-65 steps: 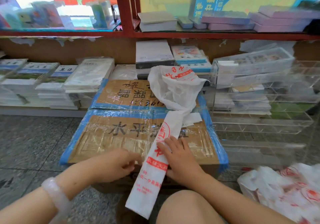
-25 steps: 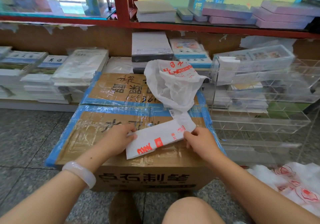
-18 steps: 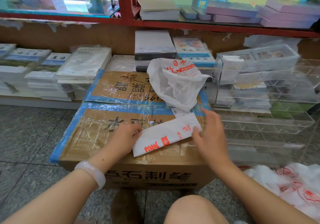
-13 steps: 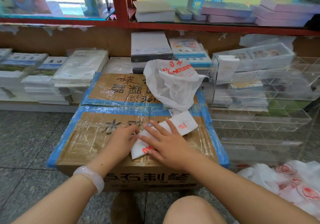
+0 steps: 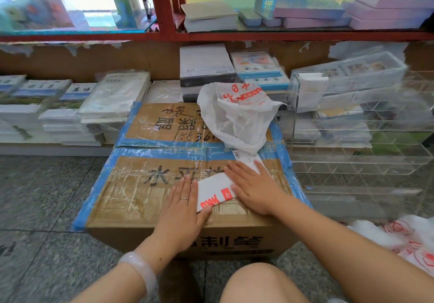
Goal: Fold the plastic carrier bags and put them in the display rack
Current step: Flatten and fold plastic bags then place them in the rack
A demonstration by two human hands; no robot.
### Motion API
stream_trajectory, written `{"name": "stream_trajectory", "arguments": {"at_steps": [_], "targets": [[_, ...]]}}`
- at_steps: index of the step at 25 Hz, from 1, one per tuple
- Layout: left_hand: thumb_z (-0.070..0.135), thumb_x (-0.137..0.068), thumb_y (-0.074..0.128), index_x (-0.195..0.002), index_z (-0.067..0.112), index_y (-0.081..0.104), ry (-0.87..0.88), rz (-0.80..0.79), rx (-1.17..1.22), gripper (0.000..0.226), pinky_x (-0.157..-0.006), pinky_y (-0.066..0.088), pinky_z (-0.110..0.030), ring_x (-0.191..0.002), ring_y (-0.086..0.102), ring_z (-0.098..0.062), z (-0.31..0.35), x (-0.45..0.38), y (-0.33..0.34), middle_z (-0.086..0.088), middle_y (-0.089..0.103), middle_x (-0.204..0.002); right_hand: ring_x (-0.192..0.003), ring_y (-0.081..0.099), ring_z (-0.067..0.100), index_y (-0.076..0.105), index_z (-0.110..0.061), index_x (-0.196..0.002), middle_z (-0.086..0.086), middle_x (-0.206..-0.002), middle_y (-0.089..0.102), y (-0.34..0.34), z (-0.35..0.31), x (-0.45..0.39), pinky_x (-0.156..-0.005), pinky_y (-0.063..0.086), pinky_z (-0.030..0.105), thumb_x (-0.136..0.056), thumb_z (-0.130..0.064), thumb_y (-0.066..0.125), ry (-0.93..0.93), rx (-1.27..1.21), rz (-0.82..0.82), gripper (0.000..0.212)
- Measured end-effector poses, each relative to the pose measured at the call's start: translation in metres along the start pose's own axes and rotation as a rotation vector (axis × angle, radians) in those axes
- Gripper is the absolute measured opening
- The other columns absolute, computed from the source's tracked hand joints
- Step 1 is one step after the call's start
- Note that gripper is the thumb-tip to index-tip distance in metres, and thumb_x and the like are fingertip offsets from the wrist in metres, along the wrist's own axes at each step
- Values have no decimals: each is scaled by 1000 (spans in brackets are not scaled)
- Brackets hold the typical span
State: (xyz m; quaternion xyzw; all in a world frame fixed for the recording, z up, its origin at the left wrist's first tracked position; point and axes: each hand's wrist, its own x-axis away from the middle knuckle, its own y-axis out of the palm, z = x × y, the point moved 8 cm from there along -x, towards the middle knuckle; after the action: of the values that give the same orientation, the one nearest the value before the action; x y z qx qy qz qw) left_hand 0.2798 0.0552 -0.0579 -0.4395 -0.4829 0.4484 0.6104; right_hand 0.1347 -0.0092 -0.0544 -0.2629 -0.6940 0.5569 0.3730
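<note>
Folded bag (image 5: 217, 191) flat on carton (image 5: 141, 192), between hands; left hand (image 5: 183, 205), right hand (image 5: 254, 186) both flat, fingers straight, pressing its ends

Two bare arms, two hands and a knee

The left hand (image 5: 182, 211) has a thin silver ring (image 5: 184, 198) on one finger. The left wrist wears a smooth, round bangle (image 5: 141, 270) that is pale white and looks a bit see-through, like milky glass. The right hand (image 5: 254, 188) wears no ring that can be seen. Both arms are bare with no sleeves showing. A bare knee (image 5: 260, 284) pokes up at the bottom, between the two arms.
</note>
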Motion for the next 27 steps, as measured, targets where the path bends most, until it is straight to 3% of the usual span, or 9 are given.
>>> {"name": "stream_trajectory", "arguments": {"at_steps": [5, 8, 11, 13, 15, 17, 20, 24, 27], "targets": [[80, -38, -40, -130, 14, -34, 16, -90, 16, 114, -108, -21, -30, -131, -35, -16, 3, 9, -3, -3, -37, -141, -144, -12, 7, -9, -27, -150, -13, -153, -20, -1, 51, 23, -115, -13, 41, -92, -56, -5, 216, -28, -30, 65], [89, -54, -15, -130, 12, -35, 76, -105, -78, 110, -108, -21, -32, -134, -34, -21, 8, 24, -3, -5, -39, -139, -145, -3, 7, 6, -23, -152, -11, -156, -6, -5, 66, 41, -116, -6, 37, -93, -54, -2, 339, -152, 62, 67], [44, -97, 33, -145, 13, -18, 104, -75, -78, 77, -111, -5, -24, -145, -8, -20, 7, 36, -13, 0, -23, -147, -143, 21, 14, 33, -15, -146, 1, -153, 30, -25, 78, 70, -116, 12, 36, -103, -34, 19, 442, -400, 304, 49], [25, -99, 39, -146, 14, 25, 66, -16, 157, 50, -105, 31, -24, -133, 38, -20, 0, 41, -29, -5, 31, -150, -129, 43, 20, 50, -9, -133, 7, -137, 51, -44, 76, 86, -106, 30, 35, -103, -26, 29, 439, -468, 456, 41], [24, -98, 43, -108, 14, 57, -114, 105, 557, 20, -68, 43, -27, -83, 60, -18, -17, 45, -50, -5, 66, -97, -120, 49, 20, 54, -10, -129, 5, -130, 56, -61, 66, 95, -98, 36, 34, -101, -20, 37, 409, -481, 552, 34], [19, -97, 48, -87, 10, 59, -411, 108, 1057, 18, -62, 42, -26, -72, 58, -17, -34, 51, -44, -6, 63, -82, -120, 49, 17, 53, -13, -130, 1, -130, 55, -77, 47, 97, -98, 38, 31, -98, -16, 43, 324, -495, 612, 34], [3, -93, 52, -95, 2, 55, -672, -96, 1653, 4, -59, 56, -32, -82, 61, -24, -16, 60, -17, -15, 63, -93, -121, 49, 14, 53, -17, -130, -2, -130, 55, -90, -3, 88, -100, 41, 31, -95, -24, 53, 25, -415, 535, 36], [-6, -89, 54, -106, -7, 50, -700, -213, 1756, 18, -43, 53, -25, -77, 65, -31, 6, 61, -2, -26, 62, -98, -132, 41, 25, 44, -19, -140, 8, -145, 43, -45, -47, 68, -106, 37, 43, -85, -37, 63, -220, -99, 236, 61], [0, -92, 52, -109, -2, 53, -619, -377, 1631, 17, -51, 56, -27, -70, 70, -28, 27, 67, -2, -23, 70, -87, -122, 52, 29, 53, -15, -132, 10, -139, 49, -20, -46, 64, -93, 49, 41, -83, -25, 64, -167, -200, 282, 51]]}}
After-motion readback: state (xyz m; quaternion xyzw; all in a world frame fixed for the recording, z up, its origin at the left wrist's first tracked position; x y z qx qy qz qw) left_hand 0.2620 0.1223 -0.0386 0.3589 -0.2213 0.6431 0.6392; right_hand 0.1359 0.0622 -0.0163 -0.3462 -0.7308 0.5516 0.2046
